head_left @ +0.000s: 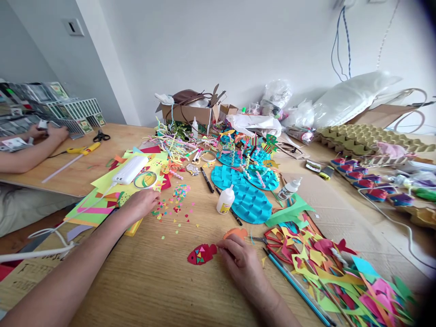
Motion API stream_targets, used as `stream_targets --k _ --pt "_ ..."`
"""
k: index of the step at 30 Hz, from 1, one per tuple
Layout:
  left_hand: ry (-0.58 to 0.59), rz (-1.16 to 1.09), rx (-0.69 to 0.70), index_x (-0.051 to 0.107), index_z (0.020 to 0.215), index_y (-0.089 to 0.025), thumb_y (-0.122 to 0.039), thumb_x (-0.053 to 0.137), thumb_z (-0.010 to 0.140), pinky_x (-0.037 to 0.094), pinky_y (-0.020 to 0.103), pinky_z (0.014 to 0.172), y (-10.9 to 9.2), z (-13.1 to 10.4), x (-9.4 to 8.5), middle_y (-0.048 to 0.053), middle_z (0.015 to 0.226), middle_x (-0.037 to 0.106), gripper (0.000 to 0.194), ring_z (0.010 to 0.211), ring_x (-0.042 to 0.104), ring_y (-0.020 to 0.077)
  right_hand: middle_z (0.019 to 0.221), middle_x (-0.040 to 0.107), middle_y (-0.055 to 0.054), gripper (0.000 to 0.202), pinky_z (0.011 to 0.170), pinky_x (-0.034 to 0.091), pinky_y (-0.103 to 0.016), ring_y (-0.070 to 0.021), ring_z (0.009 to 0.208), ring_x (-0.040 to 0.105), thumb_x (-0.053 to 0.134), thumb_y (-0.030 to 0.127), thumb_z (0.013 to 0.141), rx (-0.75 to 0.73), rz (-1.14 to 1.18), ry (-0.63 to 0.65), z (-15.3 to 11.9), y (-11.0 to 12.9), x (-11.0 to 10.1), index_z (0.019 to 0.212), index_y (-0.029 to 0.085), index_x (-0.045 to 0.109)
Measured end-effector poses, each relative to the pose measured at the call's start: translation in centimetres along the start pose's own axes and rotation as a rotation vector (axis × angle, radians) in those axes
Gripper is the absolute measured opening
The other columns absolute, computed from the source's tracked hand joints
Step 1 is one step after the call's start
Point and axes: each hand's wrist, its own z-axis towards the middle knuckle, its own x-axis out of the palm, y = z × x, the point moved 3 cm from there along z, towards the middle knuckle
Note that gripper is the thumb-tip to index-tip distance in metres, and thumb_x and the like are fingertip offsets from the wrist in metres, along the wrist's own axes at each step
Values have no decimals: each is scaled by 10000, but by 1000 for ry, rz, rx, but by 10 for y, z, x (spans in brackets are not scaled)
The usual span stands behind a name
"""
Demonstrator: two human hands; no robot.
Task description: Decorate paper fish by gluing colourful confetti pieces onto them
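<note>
A red paper fish [200, 254] with small coloured triangles on its body lies on the wooden table in front of me. The curled fingers of my right hand [240, 261] hold it at the tail end. Partly behind that hand is an orange paper shape [235, 233]. Further left, my left hand [145, 203] reaches to the scattered paper confetti [177, 206], fingers closed and pointing down at the bits. Whatever is between its fingertips is hidden. A white glue bottle [225, 200] stands between the hands, farther back, near a black marker [206, 180].
Blue-painted egg-carton pieces [250, 195] with paper fish stand behind the glue. Red-handled scissors [277, 244], a teal pencil [296, 286] and paper scraps [340, 277] lie right. Coloured sheets carry a white power strip [131, 169] and tape roll [145, 180]. Another person's hands [51, 131] work at left.
</note>
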Motion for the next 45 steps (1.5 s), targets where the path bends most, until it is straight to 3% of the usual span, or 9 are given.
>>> stream_targets --k 14,26,37,45 --pt "35 102 -17 519 647 -195 -164 385 753 298 253 525 2 9 12 40 673 572 173 667 543 188 732 562 -43 178 556 415 -228 -135 652 534 427 119 808 7 -20 28 -1 -1 -1 805 175 596" --pt "-3 16 -25 495 643 -199 -166 393 747 279 220 514 -5 0 -11 -13 652 560 149 613 511 135 731 568 -46 177 566 417 -238 -138 652 535 425 133 816 19 -29 45 0 0 -1 803 176 597" --pt "-12 17 1 548 639 -194 -205 392 789 334 236 590 -6 1 -1 14 692 572 217 684 526 151 720 566 -44 181 553 415 -233 -139 647 543 418 148 825 9 -34 47 -1 -2 1 806 177 596" --pt "16 32 97 565 716 -200 -132 468 733 378 240 663 -25 0 10 19 780 584 120 761 541 159 726 566 -44 184 557 422 -231 -137 651 543 415 162 833 16 -29 53 -1 -1 -1 808 180 596"
